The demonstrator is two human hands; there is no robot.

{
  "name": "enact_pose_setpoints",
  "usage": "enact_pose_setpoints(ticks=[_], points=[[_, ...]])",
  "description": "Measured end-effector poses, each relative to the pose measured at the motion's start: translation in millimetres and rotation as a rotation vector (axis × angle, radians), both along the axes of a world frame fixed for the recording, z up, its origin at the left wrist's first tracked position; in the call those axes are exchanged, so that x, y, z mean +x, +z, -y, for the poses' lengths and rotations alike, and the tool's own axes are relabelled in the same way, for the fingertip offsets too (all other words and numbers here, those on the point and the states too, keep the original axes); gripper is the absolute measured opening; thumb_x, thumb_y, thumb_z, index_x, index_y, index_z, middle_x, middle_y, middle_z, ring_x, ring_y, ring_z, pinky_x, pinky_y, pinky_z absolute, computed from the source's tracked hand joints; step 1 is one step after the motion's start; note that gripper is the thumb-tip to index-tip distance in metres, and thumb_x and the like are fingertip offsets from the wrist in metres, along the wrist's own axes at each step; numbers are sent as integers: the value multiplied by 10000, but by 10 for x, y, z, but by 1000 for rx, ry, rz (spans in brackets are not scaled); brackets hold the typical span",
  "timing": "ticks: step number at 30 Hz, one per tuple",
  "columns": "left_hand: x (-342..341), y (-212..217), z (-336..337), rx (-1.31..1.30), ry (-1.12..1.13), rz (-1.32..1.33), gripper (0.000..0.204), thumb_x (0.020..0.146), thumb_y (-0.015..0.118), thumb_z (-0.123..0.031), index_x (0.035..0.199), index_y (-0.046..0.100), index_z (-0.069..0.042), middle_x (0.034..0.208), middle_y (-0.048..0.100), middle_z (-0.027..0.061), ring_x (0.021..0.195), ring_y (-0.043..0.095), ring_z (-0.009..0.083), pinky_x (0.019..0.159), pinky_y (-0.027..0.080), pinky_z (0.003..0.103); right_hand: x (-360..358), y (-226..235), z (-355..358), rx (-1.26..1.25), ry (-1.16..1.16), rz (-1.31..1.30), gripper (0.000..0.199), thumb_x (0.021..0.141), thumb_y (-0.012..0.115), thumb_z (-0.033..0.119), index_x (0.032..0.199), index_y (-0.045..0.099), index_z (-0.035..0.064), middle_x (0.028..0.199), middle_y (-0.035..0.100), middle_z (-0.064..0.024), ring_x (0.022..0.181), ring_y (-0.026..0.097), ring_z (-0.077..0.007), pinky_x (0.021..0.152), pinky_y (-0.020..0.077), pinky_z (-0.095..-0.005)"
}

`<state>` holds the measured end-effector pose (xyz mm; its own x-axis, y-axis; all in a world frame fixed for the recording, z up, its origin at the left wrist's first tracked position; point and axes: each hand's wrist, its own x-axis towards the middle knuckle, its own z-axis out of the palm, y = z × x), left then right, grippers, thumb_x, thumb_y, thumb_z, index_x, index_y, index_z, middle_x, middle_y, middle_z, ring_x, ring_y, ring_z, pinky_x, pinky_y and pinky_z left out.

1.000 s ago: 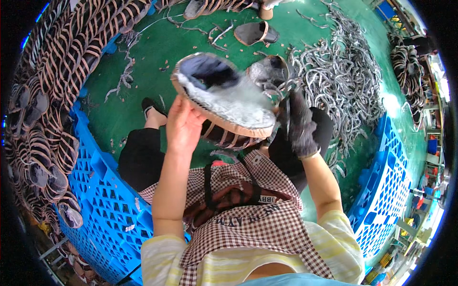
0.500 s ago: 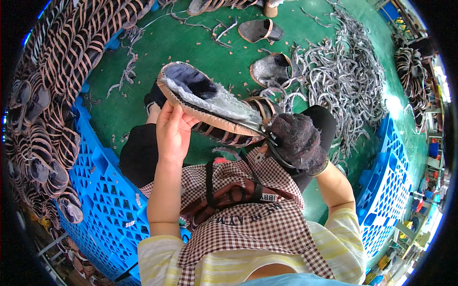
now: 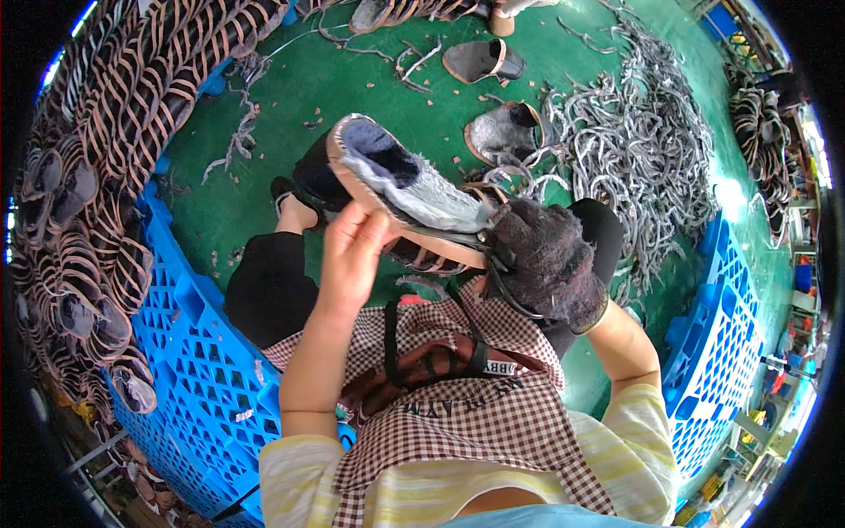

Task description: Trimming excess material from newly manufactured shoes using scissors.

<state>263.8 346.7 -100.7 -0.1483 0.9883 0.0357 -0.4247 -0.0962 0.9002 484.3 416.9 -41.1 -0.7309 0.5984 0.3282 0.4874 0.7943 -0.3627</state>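
Observation:
A slipper (image 3: 440, 202) with grey fluffy lining and a tan stitched sole edge is held tilted in front of me. My left hand (image 3: 352, 260) pinches its sole edge from below, near the heel. My right hand (image 3: 554, 264), in a dark fuzzy glove, is closed around scissors (image 3: 503, 283); their black handle loops below the glove. The blades meet the slipper's rim beside the glove and are mostly hidden there. More slippers with tan bands (image 3: 431, 258) lie behind it, partly covered, above my checked apron (image 3: 475, 418).
Grey fluffy trimmings (image 3: 629, 150) are heaped on the green floor at far right. Two loose slippers, one black (image 3: 484, 60) and one fur-lined (image 3: 503, 134), lie beyond my knees. Blue plastic pallets flank me left (image 3: 198, 352) and right (image 3: 717, 326). Stacked slippers (image 3: 114, 132) fill the left side.
My left hand and the slipper have shifted right, toward the scissors. The blades, seen along the rim before, are now mostly hidden. My right hand has hardly moved.

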Motion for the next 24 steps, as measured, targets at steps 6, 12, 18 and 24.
enact_pose_setpoints(ticks=[6, 12, 18, 24], points=[[37, -21, 5, 26, -44, 36, 228, 892, 435, -57, 1100, 499, 9, 1074, 548, 81, 996, 528, 181, 896, 412, 369, -1, 30, 67, -239, -51, 79, 351, 642, 661, 322, 836, 542, 54, 757, 555, -153, 701, 563, -348, 567, 454, -425], [54, -19, 13, -18, -12, -89, 204, 885, 452, -56, 1067, 515, 13, 1047, 559, 74, 970, 532, 162, 884, 413, 334, -49, 66, 10, -118, -49, 34, 312, 647, 655, 265, 852, 552, 54, 765, 553, -145, 699, 548, -340, 553, 443, -430], [157, -4, 48, 0, -11, -316, 183, 887, 498, -114, 1020, 549, 0, 816, 534, -33, 720, 443, 32, 661, 376, 183, -105, 24, 43, -36, -1, 44, 452, 606, 696, 293, 953, 548, 43, 723, 526, -131, 602, 536, -344, 528, 421, -411], [215, 94, 40, 99, 35, -343, 160, 886, 495, -106, 992, 547, 2, 741, 511, -45, 629, 405, 32, 561, 351, 191, 6, 28, 100, -393, -30, 100, 484, 597, 709, 380, 925, 574, 50, 788, 565, -137, 732, 557, -321, 638, 437, -422]])
